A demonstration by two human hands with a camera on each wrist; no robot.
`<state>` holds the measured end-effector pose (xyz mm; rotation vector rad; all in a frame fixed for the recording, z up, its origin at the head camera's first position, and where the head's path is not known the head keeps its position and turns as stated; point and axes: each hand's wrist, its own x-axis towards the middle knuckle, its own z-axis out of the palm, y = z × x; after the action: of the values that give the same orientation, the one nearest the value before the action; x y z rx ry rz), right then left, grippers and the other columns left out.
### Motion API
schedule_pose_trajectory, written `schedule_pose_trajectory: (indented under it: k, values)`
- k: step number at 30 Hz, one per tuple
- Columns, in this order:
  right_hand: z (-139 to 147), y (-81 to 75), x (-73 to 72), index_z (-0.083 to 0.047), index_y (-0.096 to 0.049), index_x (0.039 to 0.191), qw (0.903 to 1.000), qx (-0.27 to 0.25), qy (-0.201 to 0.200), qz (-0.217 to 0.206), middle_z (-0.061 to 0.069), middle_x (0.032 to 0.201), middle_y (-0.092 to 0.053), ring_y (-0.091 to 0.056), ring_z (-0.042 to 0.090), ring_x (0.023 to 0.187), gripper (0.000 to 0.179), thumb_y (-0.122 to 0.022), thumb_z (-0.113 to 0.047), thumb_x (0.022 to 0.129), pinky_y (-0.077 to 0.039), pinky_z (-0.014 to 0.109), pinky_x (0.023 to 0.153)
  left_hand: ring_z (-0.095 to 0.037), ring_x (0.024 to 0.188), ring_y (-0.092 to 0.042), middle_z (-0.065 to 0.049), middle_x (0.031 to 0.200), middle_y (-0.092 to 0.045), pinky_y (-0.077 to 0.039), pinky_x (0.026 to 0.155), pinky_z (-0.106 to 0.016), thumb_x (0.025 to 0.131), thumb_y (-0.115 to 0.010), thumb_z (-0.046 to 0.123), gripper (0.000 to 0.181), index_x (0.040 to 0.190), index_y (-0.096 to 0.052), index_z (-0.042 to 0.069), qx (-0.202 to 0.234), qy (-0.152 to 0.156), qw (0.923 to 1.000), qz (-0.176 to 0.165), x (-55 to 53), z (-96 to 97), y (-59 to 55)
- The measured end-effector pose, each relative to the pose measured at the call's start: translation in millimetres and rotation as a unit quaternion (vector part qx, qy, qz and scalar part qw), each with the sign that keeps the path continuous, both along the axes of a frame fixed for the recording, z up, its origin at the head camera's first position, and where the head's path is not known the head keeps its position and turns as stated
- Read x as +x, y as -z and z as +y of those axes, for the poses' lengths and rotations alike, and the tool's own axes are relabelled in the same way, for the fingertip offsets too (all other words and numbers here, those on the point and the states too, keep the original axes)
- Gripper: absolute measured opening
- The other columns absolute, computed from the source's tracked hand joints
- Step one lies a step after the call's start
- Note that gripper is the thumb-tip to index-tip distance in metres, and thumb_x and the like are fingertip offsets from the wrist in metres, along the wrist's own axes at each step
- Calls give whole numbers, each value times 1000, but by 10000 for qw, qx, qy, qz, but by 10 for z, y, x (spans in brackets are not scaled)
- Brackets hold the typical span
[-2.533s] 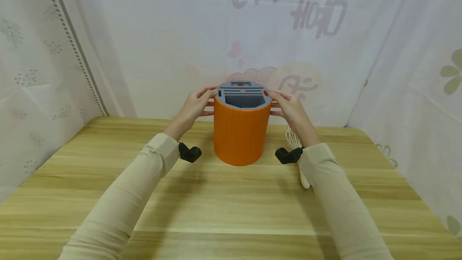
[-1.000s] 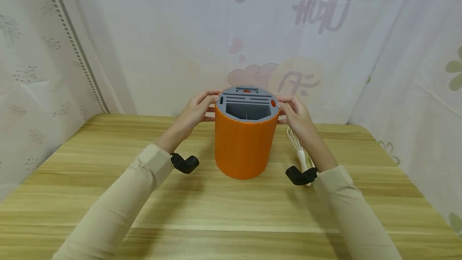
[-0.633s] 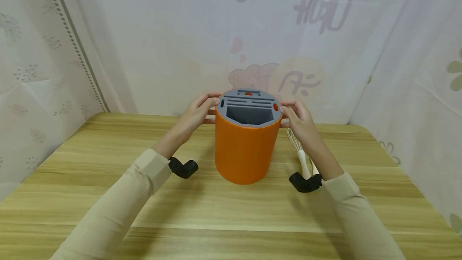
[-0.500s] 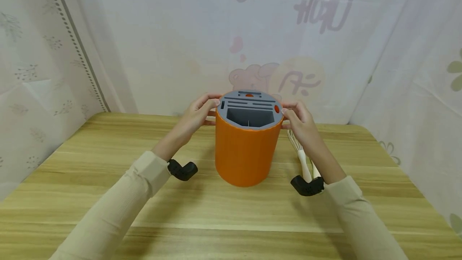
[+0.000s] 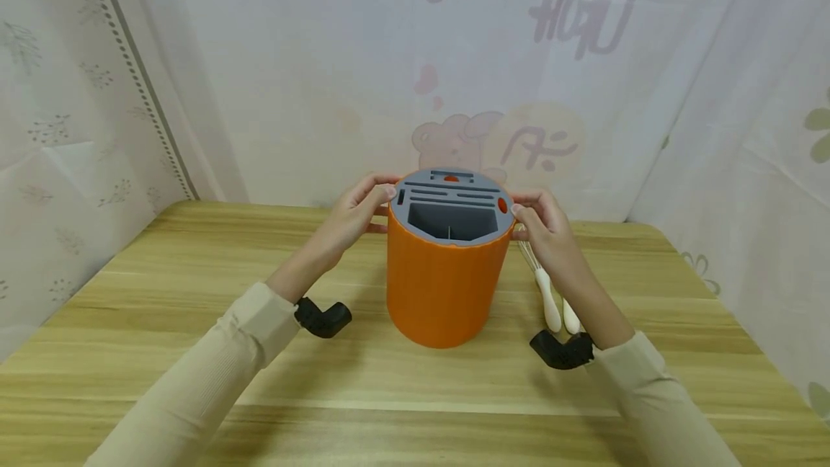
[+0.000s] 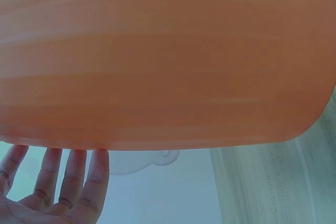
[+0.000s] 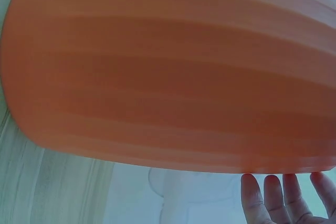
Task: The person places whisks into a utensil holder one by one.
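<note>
Fingers (image 7: 253, 195) of the right hand (image 5: 547, 229) and the left hand (image 5: 353, 215) grip the orange holder (image 5: 441, 287) from opposite sides, thumbs up at the top rim, the others a little spread with their tips against its outer wall. Compared with a couple of seconds ago, the holder is closer to the person and more of its grey insert (image 5: 505, 222) faces up; the beige sleeves (image 5: 188, 388) have drawn back along with it. That uncovers the handle of the white whisk (image 5: 547, 301) on the right, and a second pale handle (image 5: 570, 317) now shows just beside it.

Behind everything hangs a pale back cloth (image 5: 292, 78) with faint lettering and a pink bear (image 5: 447, 143); sprigs decorate the cloth on the left, green flowers the one on the right. The wooden counter (image 5: 363, 402) has streaky yellowish grain and rounded far corners, with arm shadows across it. The holder is at its middle, mouth up; whether the base touches the wood, I can't tell. A small black device (image 5: 323, 318) sits at each wrist. Smallest are the insert's narrow slots and two openings showing orange.
</note>
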<state>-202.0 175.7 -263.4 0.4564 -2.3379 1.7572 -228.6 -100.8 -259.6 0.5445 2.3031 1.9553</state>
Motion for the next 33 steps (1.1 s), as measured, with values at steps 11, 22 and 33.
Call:
schedule_pose_trajectory:
  k: [11, 22, 33]
  values:
    - [16, -1, 120, 0, -42, 119, 9999, 27, 120, -61, 4, 119, -50, -55, 7, 98, 29, -39, -20, 99, -51, 19, 78, -28, 107, -54, -8, 123, -53, -50, 87, -40, 97, -41, 30, 34, 129, -47, 17, -73, 162, 9998, 27, 96, 2, -12]
    - [16, -11, 238, -1, -42, 120, 9998, 145, 150, -36, -1, 116, -51, -55, 6, 96, 29, -39, -21, 99, -49, 18, 79, -24, 106, -54, -6, 121, -53, -50, 88, -41, 98, -41, 30, 33, 127, -46, 17, -188, 230, 9995, 42, 188, -15, -19]
    - [26, 19, 371, 0, -44, 117, 9995, 214, 200, 129, -6, 110, -53, -56, 6, 96, 26, -38, -18, 99, -48, 17, 79, -20, 105, -54, -9, 124, -53, -51, 87, -41, 98, -41, 27, 34, 129, -45, 13, -217, 367, 9991, 40, 286, -30, -18]
